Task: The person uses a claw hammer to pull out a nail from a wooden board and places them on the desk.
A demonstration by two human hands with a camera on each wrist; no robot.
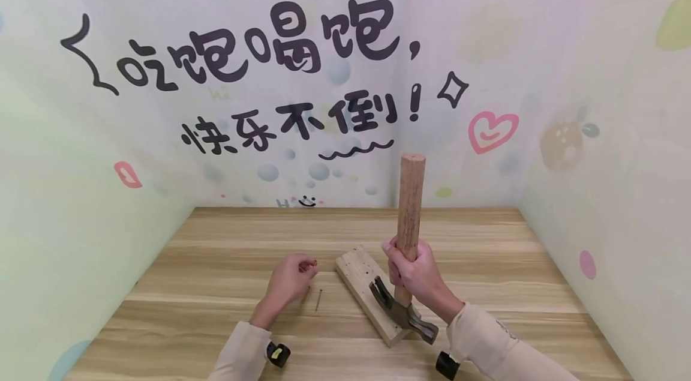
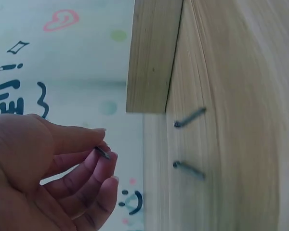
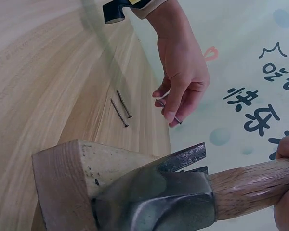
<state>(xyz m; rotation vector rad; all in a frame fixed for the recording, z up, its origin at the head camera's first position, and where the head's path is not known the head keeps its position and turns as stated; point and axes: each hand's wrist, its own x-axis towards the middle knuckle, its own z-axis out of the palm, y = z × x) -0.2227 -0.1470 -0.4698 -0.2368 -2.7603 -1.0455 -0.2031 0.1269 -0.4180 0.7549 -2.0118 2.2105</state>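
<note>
My left hand [image 1: 294,279] pinches a nail [image 2: 102,153] between thumb and fingertips, a little above the table and left of a wooden block [image 1: 357,263]. In the right wrist view the nail's dark head [image 3: 179,121] pokes out past the fingers. My right hand [image 1: 420,273] grips the wooden handle of a claw hammer [image 1: 411,207]. The handle points up, with the steel head [image 3: 159,202] lowest, over the block's near end. Whether it touches the block I cannot tell. Two loose nails [image 2: 190,117] lie on the table between the left hand and the block.
The block lies slanted on a wood-grain table [image 1: 216,285], its top marked with several small dark spots. White printed walls [image 1: 345,177] with lettering stand behind the table and on both sides. A dark band [image 1: 278,355] sits at the left wrist.
</note>
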